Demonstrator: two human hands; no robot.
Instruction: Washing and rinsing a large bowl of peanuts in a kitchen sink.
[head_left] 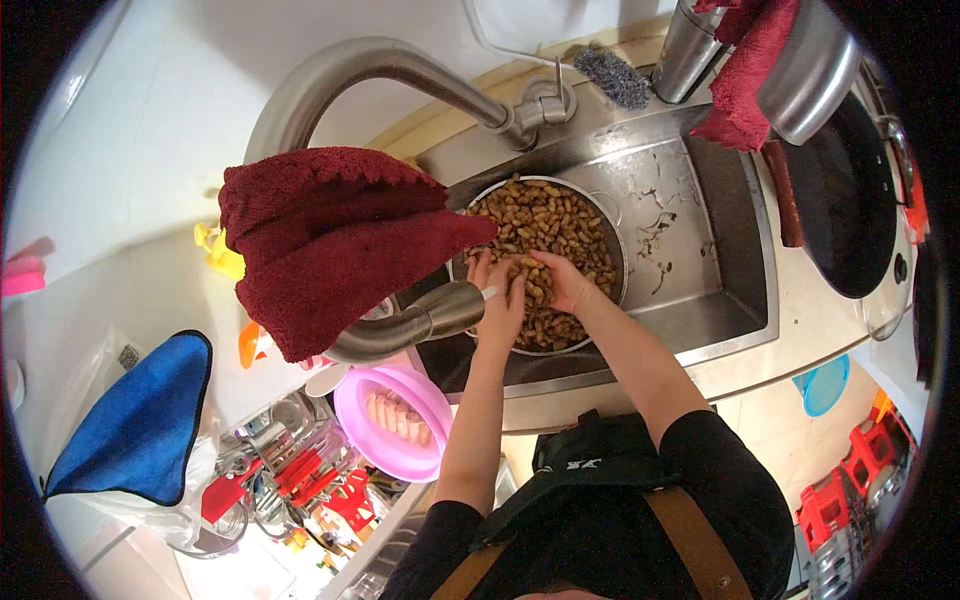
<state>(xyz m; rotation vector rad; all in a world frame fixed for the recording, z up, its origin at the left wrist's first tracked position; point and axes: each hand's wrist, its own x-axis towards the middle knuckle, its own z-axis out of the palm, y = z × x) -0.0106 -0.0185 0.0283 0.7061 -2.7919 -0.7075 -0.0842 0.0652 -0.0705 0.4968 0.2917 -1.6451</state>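
Observation:
In the sink, a round metal pan [617, 222] holds a heap of brown, ridged pieces [545, 215] that look like unshelled peanuts. My left hand [500, 305] is at the pan's near left, fingers curved into the heap and thumb apart. Facing it, my right hand [568, 283] cups inward with bent fingers. Some of the brown pieces sit gathered between my two palms; the fingertips are partly hidden among them. The faucet [450, 312] arches over from behind, its spout end close to my left hand. A dark red cloth [340, 240] drapes over its neck.
Brown scraps [655, 235] lie on the bottom of the steel sink [700, 330], right of the pan. A black frying pan [845, 200] stands at the right. At lower left, a pink basin [350, 400] holds pale pieces, beside an open drawer of utensils [300, 470] and a blue cloth [140, 420].

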